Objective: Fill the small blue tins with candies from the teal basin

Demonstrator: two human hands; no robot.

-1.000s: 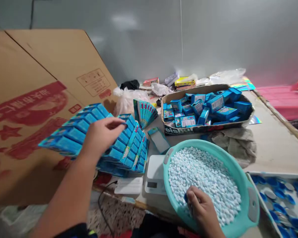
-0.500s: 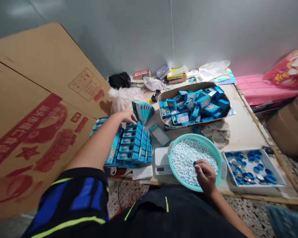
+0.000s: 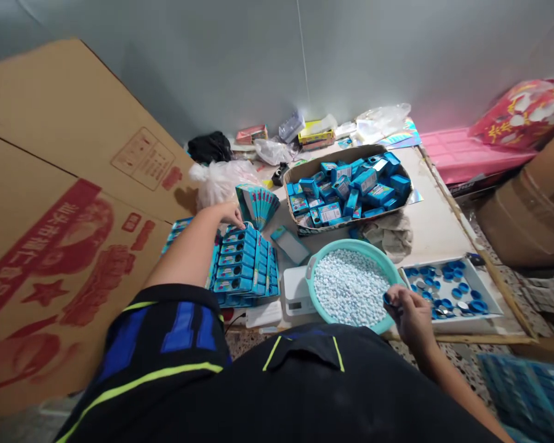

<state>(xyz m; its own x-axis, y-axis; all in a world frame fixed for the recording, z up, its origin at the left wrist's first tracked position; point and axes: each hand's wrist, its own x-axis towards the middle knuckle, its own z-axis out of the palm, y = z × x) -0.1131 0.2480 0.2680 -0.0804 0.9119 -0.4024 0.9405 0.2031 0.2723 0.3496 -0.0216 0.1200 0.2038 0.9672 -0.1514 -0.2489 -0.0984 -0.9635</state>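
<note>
My left hand (image 3: 232, 213) reaches to the top of a block of stacked blue cartons (image 3: 234, 269) with round dark holes. Its fingers are closed at the uppermost carton, by a small pale rounded edge; what they grip is too small to make out. My right hand (image 3: 412, 311) is closed on a small round blue cap (image 3: 388, 299), held over the right rim of a turquoise basin (image 3: 314, 298). Small white pellets (image 3: 348, 286) fill the basin. To the right, a white tray (image 3: 477, 318) holds several blue caps and silvery discs.
Behind the basin, an open cardboard box (image 3: 290, 184) holds many blue cartons. Fanned flat cartons (image 3: 258, 206) stand behind the stack, and a single carton (image 3: 290, 245) lies beside it. A white scale (image 3: 295, 289) adjoins the basin. A large cardboard box (image 3: 78, 203) rises at the left.
My right hand has moved from above the pellets to the basin's right rim, with the blue cap in it. My left hand stays at the top of the stack. The view has shifted slightly.
</note>
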